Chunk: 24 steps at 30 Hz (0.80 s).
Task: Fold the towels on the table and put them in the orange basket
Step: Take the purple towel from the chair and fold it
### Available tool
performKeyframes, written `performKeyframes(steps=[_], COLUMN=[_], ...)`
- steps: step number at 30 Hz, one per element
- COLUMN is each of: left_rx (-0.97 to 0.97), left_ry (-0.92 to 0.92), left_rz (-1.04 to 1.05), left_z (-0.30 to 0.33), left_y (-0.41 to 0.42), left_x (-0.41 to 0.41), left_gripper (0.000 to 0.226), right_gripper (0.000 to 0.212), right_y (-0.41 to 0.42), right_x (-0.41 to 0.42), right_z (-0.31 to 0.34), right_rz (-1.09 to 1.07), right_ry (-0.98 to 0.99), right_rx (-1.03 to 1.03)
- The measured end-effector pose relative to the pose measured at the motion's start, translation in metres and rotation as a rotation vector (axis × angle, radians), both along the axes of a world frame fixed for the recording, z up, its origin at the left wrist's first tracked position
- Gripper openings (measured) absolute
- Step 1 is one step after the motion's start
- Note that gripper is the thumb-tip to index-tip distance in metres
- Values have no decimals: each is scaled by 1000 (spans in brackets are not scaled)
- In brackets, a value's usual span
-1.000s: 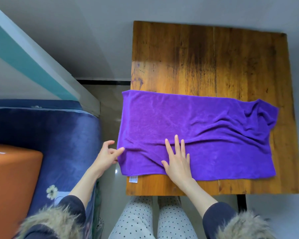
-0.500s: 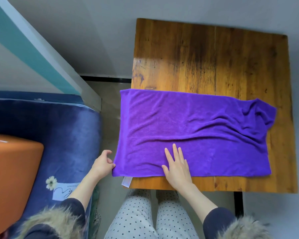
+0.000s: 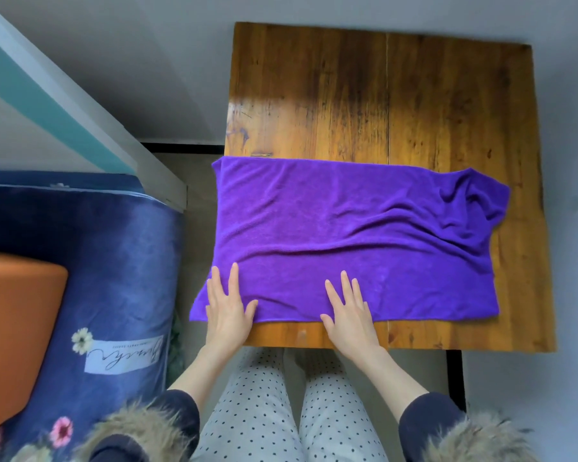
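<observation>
**Both palms flat on the purple towel**

While the purple towel (image 3: 354, 238) lies spread across the near half of the wooden table (image 3: 381, 95), its left end overhanging the edge, both hands press its near hem with fingers straight. Left hand (image 3: 227, 310) rests at the towel's 7 o'clock corner; right hand (image 3: 347, 311) sits at 6 o'clock. Wrinkles bunch toward 2 o'clock. An orange basket (image 3: 14, 321) stands at 9 o'clock on a blue floral blanket (image 3: 114, 261).
</observation>
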State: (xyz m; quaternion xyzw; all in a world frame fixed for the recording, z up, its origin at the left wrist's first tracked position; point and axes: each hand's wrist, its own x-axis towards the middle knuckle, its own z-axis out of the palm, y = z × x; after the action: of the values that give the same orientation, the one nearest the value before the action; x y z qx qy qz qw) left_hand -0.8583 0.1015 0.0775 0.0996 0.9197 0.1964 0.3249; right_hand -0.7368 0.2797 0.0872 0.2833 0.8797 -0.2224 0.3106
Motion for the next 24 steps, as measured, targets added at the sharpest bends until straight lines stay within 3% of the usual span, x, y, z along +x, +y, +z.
performKeyframes(steps=[6,12,19,24], left_rx=[-130,-212,-204,-162], left_ry=[-37,124,186,303], left_rz=[67,-159,-593,-866], left_z=[-8,-9,-19,-25], left_y=[-15,14,99,157], left_x=[24,31,50,62], left_gripper=[78,68,70,72], right_gripper=[64,58,55,36], right_y=[6,33,100,146], right_x=[28,42,86,120], right_z=[-5,-2,5,4], right_rz=[109,62,-209,-672], right_ry=[30,70,53,280], right_rx=[-9,12,104,191])
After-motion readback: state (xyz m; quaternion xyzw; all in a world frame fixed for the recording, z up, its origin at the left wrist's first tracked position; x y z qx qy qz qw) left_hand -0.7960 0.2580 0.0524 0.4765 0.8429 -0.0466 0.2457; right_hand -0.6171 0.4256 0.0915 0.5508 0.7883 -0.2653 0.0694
